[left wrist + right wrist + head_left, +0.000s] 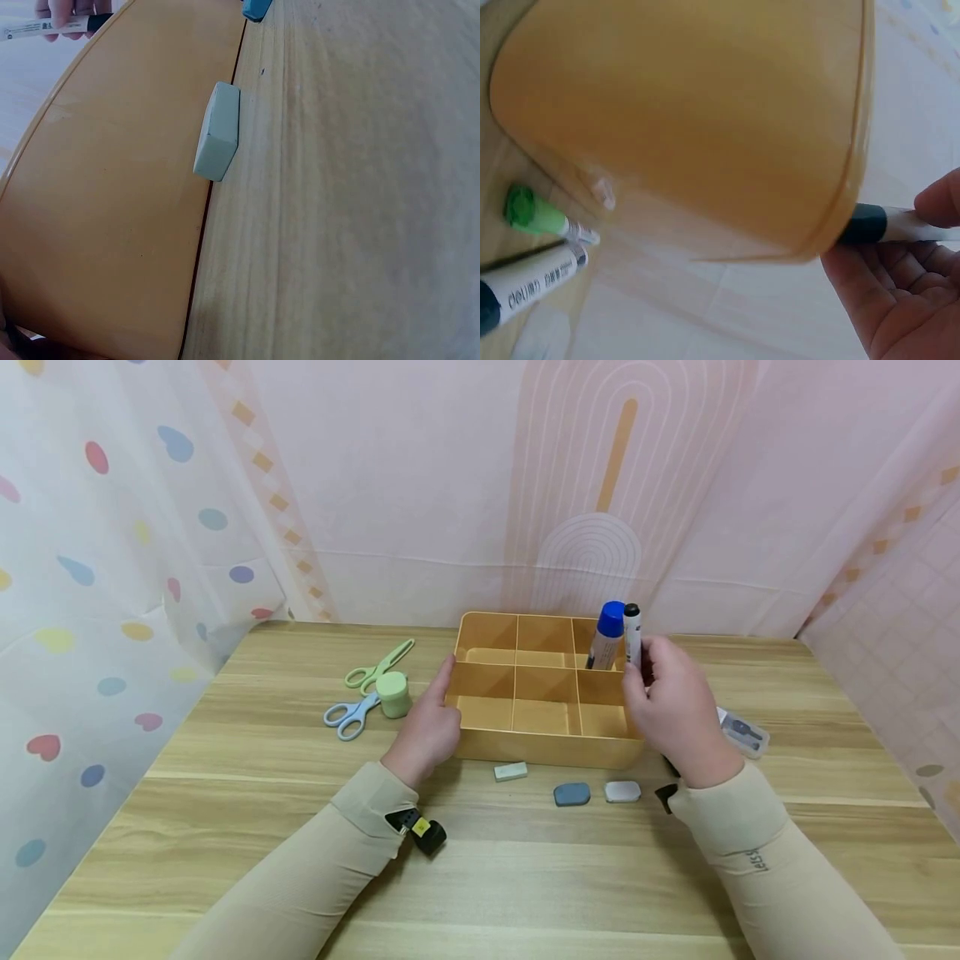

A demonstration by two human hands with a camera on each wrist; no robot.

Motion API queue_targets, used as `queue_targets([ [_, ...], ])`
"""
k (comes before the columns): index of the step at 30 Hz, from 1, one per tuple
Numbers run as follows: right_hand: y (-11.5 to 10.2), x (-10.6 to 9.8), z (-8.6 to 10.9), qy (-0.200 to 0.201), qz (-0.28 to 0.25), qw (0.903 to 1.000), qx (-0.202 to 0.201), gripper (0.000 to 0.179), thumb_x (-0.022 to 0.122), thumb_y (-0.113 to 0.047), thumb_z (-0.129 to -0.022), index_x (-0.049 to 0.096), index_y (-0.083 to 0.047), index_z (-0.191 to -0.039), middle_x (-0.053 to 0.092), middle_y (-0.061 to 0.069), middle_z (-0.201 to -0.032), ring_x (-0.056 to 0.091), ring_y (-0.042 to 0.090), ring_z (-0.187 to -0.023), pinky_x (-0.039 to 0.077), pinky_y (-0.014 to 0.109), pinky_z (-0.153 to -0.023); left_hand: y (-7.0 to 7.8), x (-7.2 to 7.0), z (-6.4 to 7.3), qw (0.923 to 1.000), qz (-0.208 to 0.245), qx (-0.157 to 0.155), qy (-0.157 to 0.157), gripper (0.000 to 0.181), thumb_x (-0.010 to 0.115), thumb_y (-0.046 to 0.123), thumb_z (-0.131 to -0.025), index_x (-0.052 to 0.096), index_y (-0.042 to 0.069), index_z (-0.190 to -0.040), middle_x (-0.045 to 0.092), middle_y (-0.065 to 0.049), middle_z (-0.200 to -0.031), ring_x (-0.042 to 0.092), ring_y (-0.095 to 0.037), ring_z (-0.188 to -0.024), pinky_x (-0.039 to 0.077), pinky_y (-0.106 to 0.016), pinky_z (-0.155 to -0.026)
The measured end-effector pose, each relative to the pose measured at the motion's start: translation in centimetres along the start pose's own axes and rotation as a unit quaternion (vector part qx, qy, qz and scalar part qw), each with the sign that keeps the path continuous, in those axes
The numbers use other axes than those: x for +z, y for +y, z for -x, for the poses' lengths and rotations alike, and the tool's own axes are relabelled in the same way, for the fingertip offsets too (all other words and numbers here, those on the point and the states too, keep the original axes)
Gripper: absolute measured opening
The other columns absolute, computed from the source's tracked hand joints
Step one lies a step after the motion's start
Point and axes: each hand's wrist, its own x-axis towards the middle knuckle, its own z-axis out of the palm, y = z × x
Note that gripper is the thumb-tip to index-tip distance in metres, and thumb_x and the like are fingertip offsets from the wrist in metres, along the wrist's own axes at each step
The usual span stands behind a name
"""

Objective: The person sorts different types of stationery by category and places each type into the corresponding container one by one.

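A yellow organizer box (547,750) with several compartments stands before me. My left hand (427,731) touches its left side, index finger stretched along the wall. Above the box's right edge, my right hand (678,706) pinches a white marker (633,631) with black ends. In the head view the marker is nearly upright, and in the right wrist view its dark end (866,223) is right at the box rim. A glue stick (612,620) with a blue cap leans in the back right compartment. The other compartments show bare floors.
Green scissors (382,664), blue scissors (351,717) and a small green tub (393,695) lie left. Pale green (511,771), blue-grey (572,794) and white erasers (622,791) sit in front. On the right are a clear case (745,732), another marker (536,285) and a green-capped tube (544,214).
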Motion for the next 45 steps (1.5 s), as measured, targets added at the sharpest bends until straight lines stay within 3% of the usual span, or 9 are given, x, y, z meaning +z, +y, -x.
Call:
queue_targets([
  [3, -0.1, 0.3, 0.1, -0.014, -0.003, 0.9999, -0.002, 0.021, 0.056, -0.001, -0.099, 0.063, 0.009, -0.115, 0.067, 0.018, -0.095, 0.060, 0.030, -0.078, 0.052, 0.041, -0.069, 0.0, 0.0, 0.0, 1.0000, -0.004, 0.001, 0.001, 0.087, 0.031, -0.002, -0.097, 0.006, 0.038, -0.170, 0.013, 0.002, -0.178, 0.015, -0.023, -0.163, 0.038, -0.047, -0.117],
  [7, -0.1, 0.5, 0.2, -0.046, -0.014, 0.9988, 0.012, 0.025, 0.056, 0.000, -0.098, 0.061, 0.009, -0.121, 0.070, 0.022, -0.102, 0.065, 0.031, -0.082, 0.057, 0.044, -0.071, 0.1, 0.0, 0.0, 1.0000, -0.006, -0.001, 0.001, 0.086, 0.032, -0.001, -0.098, 0.006, 0.039, -0.170, 0.013, 0.003, -0.178, 0.016, -0.022, -0.162, 0.048, -0.044, -0.094],
  [10, -0.1, 0.7, 0.2, -0.074, -0.021, 0.9967, 0.027, 0.025, 0.056, 0.000, -0.098, 0.060, 0.007, -0.122, 0.070, 0.020, -0.101, 0.065, 0.031, -0.082, 0.057, 0.042, -0.069, 0.1, 0.1, 0.0, 1.0000, -0.005, -0.002, 0.001, 0.086, 0.031, -0.001, -0.098, 0.006, 0.039, -0.170, 0.013, 0.003, -0.178, 0.016, -0.023, -0.162, 0.048, -0.043, -0.086],
  [16, 0.0, 1.3, 0.2, -0.109, -0.014, 0.9929, 0.044, 0.020, 0.056, 0.000, -0.098, 0.062, 0.004, -0.116, 0.063, 0.016, -0.095, 0.058, 0.029, -0.082, 0.052, 0.038, -0.069, 0.0, 0.0, 0.0, 1.0000, -0.002, -0.001, 0.001, 0.087, 0.031, -0.002, -0.097, 0.007, 0.039, -0.170, 0.014, 0.002, -0.178, 0.015, -0.024, -0.163, 0.038, -0.048, -0.117],
  [24, 0.2, 2.1, 0.4, -0.138, 0.011, 0.9877, 0.072, 0.022, 0.056, -0.001, -0.097, 0.061, 0.004, -0.118, 0.058, 0.015, -0.095, 0.054, 0.029, -0.082, 0.048, 0.038, -0.068, 0.1, 0.1, 0.0, 1.0000, -0.005, 0.000, 0.003, 0.086, 0.031, -0.001, -0.098, 0.006, 0.040, -0.169, 0.014, 0.003, -0.177, 0.016, -0.023, -0.162, 0.048, -0.046, -0.093],
  [28, 0.3, 2.5, 0.5, -0.143, 0.017, 0.9868, 0.074, 0.027, 0.056, -0.002, -0.097, 0.060, 0.005, -0.123, 0.061, 0.016, -0.099, 0.056, 0.030, -0.085, 0.051, 0.040, -0.071, 0.2, 0.1, 0.1, 1.0000, -0.005, 0.003, 0.003, 0.086, 0.032, -0.001, -0.098, 0.006, 0.039, -0.170, 0.013, 0.004, -0.178, 0.015, -0.022, -0.163, 0.045, -0.045, -0.102],
  [32, 0.2, 2.6, 0.5, -0.151, 0.019, 0.9852, 0.079, 0.027, 0.056, -0.002, -0.098, 0.060, 0.004, -0.124, 0.064, 0.017, -0.102, 0.058, 0.031, -0.086, 0.053, 0.042, -0.072, 0.1, 0.0, 0.1, 1.0000, -0.007, 0.006, 0.002, 0.087, 0.031, -0.001, -0.097, 0.006, 0.039, -0.170, 0.012, 0.004, -0.178, 0.015, -0.022, -0.162, 0.047, -0.048, -0.096],
  [38, 0.0, 2.7, 0.6, -0.161, 0.032, 0.9830, 0.083, 0.026, 0.057, -0.003, -0.098, 0.062, 0.002, -0.123, 0.067, 0.016, -0.105, 0.059, 0.031, -0.088, 0.055, 0.044, -0.076, 0.0, 0.0, 0.0, 1.0000, 0.000, 0.006, 0.000, 0.087, 0.031, -0.002, -0.097, 0.006, 0.038, -0.170, 0.011, 0.005, -0.178, 0.012, -0.022, -0.163, 0.036, -0.047, -0.119],
  [45, 0.1, 2.9, 0.6, -0.168, 0.046, 0.9813, 0.081, 0.029, 0.058, -0.003, -0.098, 0.062, 0.003, -0.127, 0.069, 0.017, -0.110, 0.061, 0.032, -0.090, 0.056, 0.047, -0.080, 0.0, 0.0, 0.0, 1.0000, -0.001, 0.002, 0.000, 0.087, 0.031, -0.002, -0.097, 0.006, 0.039, -0.170, 0.011, 0.005, -0.178, 0.013, -0.022, -0.163, 0.036, -0.049, -0.122],
])
